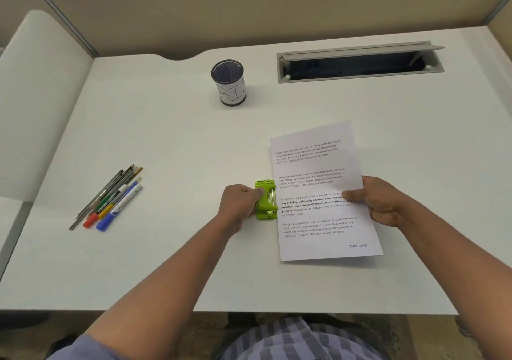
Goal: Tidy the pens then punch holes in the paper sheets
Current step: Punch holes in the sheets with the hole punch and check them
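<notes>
Meeting green punch point(266, 199), printed sheet point(318, 193).

Light is bright, even and soft from above. Shadows on the desk point(166, 249) are faint. Its edges curve from wide-angle distortion. Focus is mostly sharp.

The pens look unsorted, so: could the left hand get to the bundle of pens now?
Probably, once freed: the left hand grips the green hole punch; bare white desk lies between it and the bundle of pens.
</notes>
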`<action>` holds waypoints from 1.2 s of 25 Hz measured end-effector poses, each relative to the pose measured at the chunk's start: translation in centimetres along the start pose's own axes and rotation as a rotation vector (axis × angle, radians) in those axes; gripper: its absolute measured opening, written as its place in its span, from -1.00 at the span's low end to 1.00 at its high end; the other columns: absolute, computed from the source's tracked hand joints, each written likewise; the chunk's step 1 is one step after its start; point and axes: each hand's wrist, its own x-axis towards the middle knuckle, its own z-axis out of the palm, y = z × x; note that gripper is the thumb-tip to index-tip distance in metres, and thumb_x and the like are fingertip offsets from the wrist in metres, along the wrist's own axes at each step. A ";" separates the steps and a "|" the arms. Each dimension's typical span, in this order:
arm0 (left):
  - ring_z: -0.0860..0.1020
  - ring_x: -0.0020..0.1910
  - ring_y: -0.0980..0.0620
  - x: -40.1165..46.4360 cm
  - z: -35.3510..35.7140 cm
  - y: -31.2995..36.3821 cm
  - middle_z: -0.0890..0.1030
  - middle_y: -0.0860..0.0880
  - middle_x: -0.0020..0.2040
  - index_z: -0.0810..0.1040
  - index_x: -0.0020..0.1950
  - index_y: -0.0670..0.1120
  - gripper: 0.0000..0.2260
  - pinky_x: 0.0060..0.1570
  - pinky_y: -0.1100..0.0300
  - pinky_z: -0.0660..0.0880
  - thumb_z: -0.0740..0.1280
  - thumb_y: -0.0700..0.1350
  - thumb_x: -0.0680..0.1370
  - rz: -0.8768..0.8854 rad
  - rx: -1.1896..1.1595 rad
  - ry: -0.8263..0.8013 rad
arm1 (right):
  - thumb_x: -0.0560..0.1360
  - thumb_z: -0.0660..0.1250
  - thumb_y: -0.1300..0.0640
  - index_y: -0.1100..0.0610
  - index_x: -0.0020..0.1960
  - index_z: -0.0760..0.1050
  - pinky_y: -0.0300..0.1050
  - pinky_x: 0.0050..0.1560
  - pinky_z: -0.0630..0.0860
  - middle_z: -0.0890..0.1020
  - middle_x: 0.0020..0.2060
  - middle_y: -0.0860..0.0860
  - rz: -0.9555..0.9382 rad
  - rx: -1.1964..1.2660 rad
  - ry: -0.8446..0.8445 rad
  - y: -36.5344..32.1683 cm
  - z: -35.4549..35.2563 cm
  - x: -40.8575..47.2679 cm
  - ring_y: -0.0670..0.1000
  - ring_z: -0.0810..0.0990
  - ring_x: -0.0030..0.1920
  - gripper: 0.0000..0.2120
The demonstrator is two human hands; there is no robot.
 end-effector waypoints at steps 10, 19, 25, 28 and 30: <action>0.58 -0.20 -0.09 0.1 0.0 0.0 0.56 -0.18 -0.17 0.47 -0.28 -0.13 -0.74 -0.14 0.02 0.67 0.48 -0.14 0.53 -0.012 -0.006 -0.005 | 0.55 0.30 0.45 0.19 0.23 0.59 0.10 -0.02 0.65 0.73 0.11 0.14 0.002 -0.033 0.011 0.1 0.6 0.3 0.20 0.72 0.07 -0.68; 0.58 -0.22 -0.10 -0.1 0.0 0.0 0.56 -0.19 -0.18 0.50 -0.24 -0.17 -0.77 -0.28 0.15 0.67 0.48 -0.16 0.53 -0.016 -0.037 -0.018 | 0.54 0.30 0.47 0.24 0.26 0.57 0.15 0.09 0.62 0.71 0.12 0.17 -0.006 0.002 0.033 1.2 2.9 0.1 0.24 0.69 0.11 -0.67; 0.58 -0.23 -0.09 -0.2 0.1 0.0 0.56 -0.18 -0.17 0.49 -0.25 -0.15 -0.77 -0.32 0.19 0.64 0.48 -0.15 0.53 -0.013 -0.020 -0.023 | 0.54 0.30 0.46 0.24 0.25 0.57 0.17 0.11 0.61 0.71 0.13 0.19 -0.014 0.003 0.053 1.2 2.7 0.0 0.25 0.69 0.12 -0.67; 0.57 -0.23 -0.10 -0.3 0.1 0.0 0.56 -0.19 -0.16 0.50 -0.20 -0.18 -0.78 -0.29 0.18 0.65 0.48 -0.14 0.53 -0.012 -0.022 -0.027 | 0.54 0.30 0.46 0.25 0.25 0.57 0.20 0.13 0.61 0.71 0.13 0.19 -0.010 -0.006 0.044 1.1 2.8 -0.1 0.26 0.68 0.13 -0.67; 0.57 -0.22 -0.09 -0.3 0.2 0.0 0.55 -0.18 -0.16 0.51 -0.17 -0.18 -0.80 -0.25 0.15 0.67 0.48 -0.14 0.53 -0.008 -0.025 -0.024 | 0.54 0.30 0.46 0.25 0.26 0.56 0.20 0.14 0.60 0.70 0.13 0.19 -0.010 -0.011 0.041 1.0 2.8 -0.2 0.26 0.68 0.14 -0.67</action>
